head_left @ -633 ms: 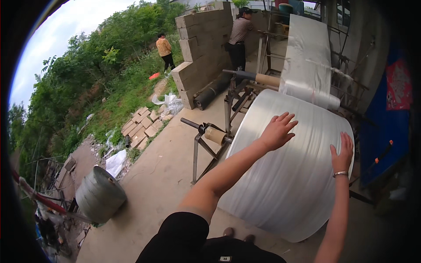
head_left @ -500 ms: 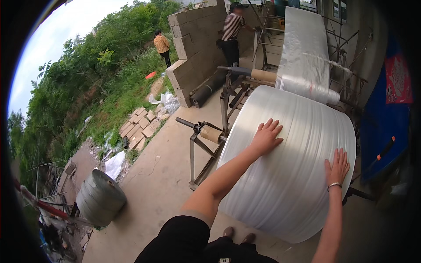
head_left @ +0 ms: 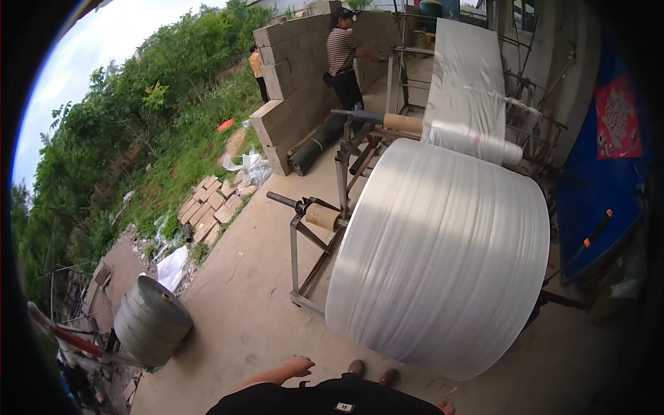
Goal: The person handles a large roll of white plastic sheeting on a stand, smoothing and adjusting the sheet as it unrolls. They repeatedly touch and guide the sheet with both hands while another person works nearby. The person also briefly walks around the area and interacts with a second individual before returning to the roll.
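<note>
A huge roll of whitish plastic film fills the middle right, mounted on a shaft in a metal stand. Neither hand touches it. My left hand hangs low beside my body, left of my shoes, its fingers loosely apart and holding nothing. Only a small part of my right hand shows at the bottom edge, below the roll; its fingers are mostly cut off. Behind the big roll, a wide sheet of clear film runs up and away from a narrower film roll.
A grey-green roll stands on the concrete at left. Beyond are a black roll, a block wall and stacked bricks. A co-worker in a striped shirt stands by the frame; another person is partly behind the wall.
Both my hands have left the big roll's surface and dropped to the lower edge. The striped-shirt co-worker has turned and stands more upright. The view has shifted slightly.
</note>
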The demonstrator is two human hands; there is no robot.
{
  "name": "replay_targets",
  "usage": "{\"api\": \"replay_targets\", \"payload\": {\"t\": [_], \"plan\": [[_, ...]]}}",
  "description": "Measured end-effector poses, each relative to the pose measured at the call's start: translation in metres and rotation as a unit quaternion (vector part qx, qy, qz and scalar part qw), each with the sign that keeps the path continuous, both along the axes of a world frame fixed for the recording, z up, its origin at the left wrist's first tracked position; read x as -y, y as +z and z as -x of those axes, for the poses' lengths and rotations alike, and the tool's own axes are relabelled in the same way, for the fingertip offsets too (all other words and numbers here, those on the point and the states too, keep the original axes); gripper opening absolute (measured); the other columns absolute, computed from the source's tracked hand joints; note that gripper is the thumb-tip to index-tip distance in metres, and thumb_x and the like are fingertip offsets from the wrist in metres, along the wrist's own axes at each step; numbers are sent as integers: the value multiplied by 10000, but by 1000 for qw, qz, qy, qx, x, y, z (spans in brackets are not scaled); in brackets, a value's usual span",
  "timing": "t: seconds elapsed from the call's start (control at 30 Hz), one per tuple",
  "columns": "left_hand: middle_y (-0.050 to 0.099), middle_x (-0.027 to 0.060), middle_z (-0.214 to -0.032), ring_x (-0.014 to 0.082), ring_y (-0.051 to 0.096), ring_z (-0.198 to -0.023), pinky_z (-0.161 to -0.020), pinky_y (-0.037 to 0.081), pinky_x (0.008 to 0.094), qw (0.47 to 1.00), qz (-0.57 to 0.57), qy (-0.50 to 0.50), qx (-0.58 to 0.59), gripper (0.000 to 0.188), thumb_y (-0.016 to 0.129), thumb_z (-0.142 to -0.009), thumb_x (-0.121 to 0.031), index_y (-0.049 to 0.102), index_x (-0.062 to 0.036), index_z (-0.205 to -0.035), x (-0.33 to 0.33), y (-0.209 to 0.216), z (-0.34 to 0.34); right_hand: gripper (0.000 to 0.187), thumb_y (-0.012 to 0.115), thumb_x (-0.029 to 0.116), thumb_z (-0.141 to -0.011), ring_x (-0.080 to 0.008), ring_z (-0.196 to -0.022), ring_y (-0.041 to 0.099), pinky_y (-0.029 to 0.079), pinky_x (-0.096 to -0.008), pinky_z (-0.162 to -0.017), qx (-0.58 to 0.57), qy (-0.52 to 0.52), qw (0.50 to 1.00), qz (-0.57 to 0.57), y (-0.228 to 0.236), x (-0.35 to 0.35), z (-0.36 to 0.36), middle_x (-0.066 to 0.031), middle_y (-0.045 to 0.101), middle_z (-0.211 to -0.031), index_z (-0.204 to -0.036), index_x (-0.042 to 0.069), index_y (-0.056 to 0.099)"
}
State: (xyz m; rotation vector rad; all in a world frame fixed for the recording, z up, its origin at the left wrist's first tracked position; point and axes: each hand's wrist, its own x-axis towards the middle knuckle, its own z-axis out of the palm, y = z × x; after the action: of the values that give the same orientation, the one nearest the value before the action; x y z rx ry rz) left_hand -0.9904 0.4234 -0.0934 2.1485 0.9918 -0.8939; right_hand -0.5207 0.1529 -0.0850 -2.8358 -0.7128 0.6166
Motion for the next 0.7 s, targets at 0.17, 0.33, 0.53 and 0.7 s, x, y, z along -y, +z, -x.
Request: {"api": "replay_targets", "payload": {"t": [0.17, 0.33, 0.53, 0.7], "plan": [[600, 131, -1203, 340, 565, -1105, -912, 479, 420, 856, -289, 316, 291, 359, 612, -873, -191, 573, -58, -1204, -88, 91, -25, 295, 608, 127, -911, -229, -898, 668, 535, -342, -779, 89, -91, 908, -400, 85, -75, -60, -144, 682, -1038, -1176, -4, 608], [552, 122, -1293, 317, 554, -1140, -932, 474, 390, 671, -462, 178, 552, 424, 644, -858, -128, 535, -64, -1263, -222, 237, -172, 320, 629, 13, -838, -306, -1059, 594, 481, -388, -898, 311, 134, 782, -523, 227, -206, -113, -144, 615, -1161, -1156, -7, 595], [444, 141, -1417, 341, 380, -1324, -1059, 333, 449, 707, -477, 49, 519, 497, 590, -908, -286, 471, -79, -1344, -310, 319, -307, 578, 687, 231, -822, -319, -1338, 352, 318, -462, -1081, 332, 215, 841, -368, 285, -347, -169, -135, 425, -1428, -1336, 57, 487], [286, 102, -1536, 334, 182, -1438, -1124, 171, 544, 786, -512, 70, 340, 612, 515, -917, -437, 395, -129, -1433, -270, 249, -312, 658, 547, 392, -881, -326, -1451, 162, 142, -639, -1093, 378, 155, 897, -169, 227, -291, -139, -116, 258, -1552, -1447, 115, 358]]}}
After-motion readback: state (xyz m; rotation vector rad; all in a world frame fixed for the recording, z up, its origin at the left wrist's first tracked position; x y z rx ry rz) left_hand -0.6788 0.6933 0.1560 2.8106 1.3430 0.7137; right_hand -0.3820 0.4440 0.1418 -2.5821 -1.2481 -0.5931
